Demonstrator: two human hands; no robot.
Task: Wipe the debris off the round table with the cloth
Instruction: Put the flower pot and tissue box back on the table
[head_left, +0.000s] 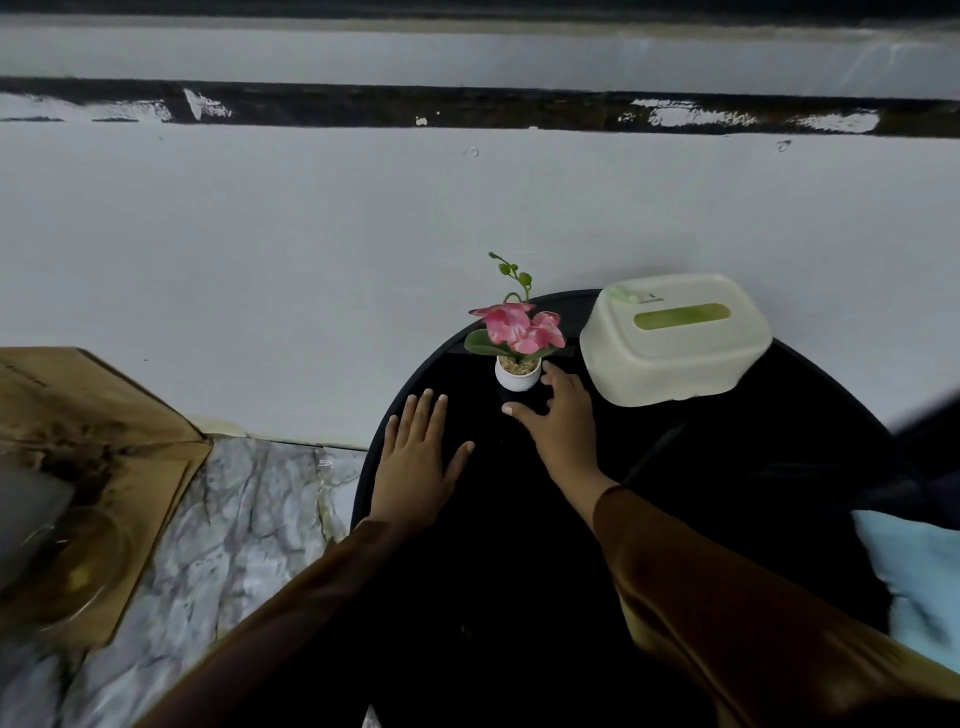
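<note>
Both hands are lying over the black round table (753, 467), and neither is holding anything. Left hand (415, 457) is resting flat on the tabletop with fingers spread, just inside the left rim. Right hand (558, 415) is reaching forward with thumb and fingers opened apart around the near side of the small white pot (517, 375); whether it is touching the pot cannot be told. Brown sleeves (727, 613) are covering both forearms and crossing much of the near tabletop.

Between the two hands a stretch of bare dark surface is lying open, and more is showing to the right of the right arm, toward the far right rim. No debris can be made out on the dark top.

At the far edge, the pot with its pink flower (519, 325) is standing near the wall (260, 234), and a pale tissue box (675, 340) is sitting just beside it to the right, taking up the back of the table. A light blue cloth (914, 577) is lying at the right rim, well apart from both hands. Left of the table, marbled floor (234, 519) and cardboard (104, 441) are showing.
</note>
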